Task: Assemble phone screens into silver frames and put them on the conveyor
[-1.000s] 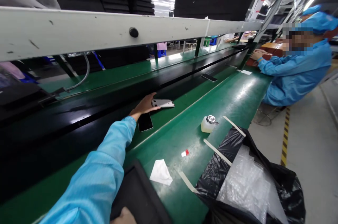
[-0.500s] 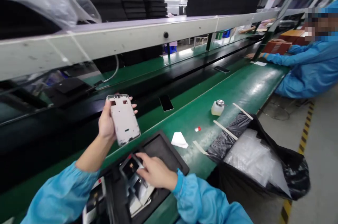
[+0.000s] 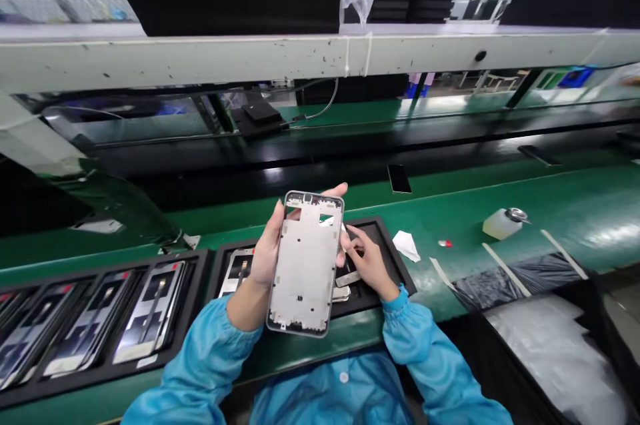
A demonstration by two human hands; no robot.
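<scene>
My left hand (image 3: pixel 266 255) is wrapped round a silver phone frame (image 3: pixel 306 268), its fingers behind it and the thumb at its left edge. The frame faces me, tilted, with cut-outs near its top. My right hand (image 3: pixel 367 261) is just right of the frame, over a black foam tray (image 3: pixel 387 238), its fingers bent; what they hold, if anything, is hidden behind the frame. Phone parts (image 3: pixel 347 278) lie beneath it in that tray. More phone parts (image 3: pixel 239 271) stand in the same tray's left slot, partly behind my left wrist.
A second black tray (image 3: pixel 197 278) with several phone parts is at the left. A phone (image 3: pixel 399 179) lies beyond my hands. To the right are white paper (image 3: pixel 407 246), a red-and-white piece (image 3: pixel 445 243), a bottle (image 3: pixel 504 223) and a taped black bag (image 3: pixel 487 281). A shelf (image 3: pixel 225 61) crosses above.
The view has swung left, bringing the second tray into sight and the other person out of it. The frame is now nearer me, and my right hand is beside it.
</scene>
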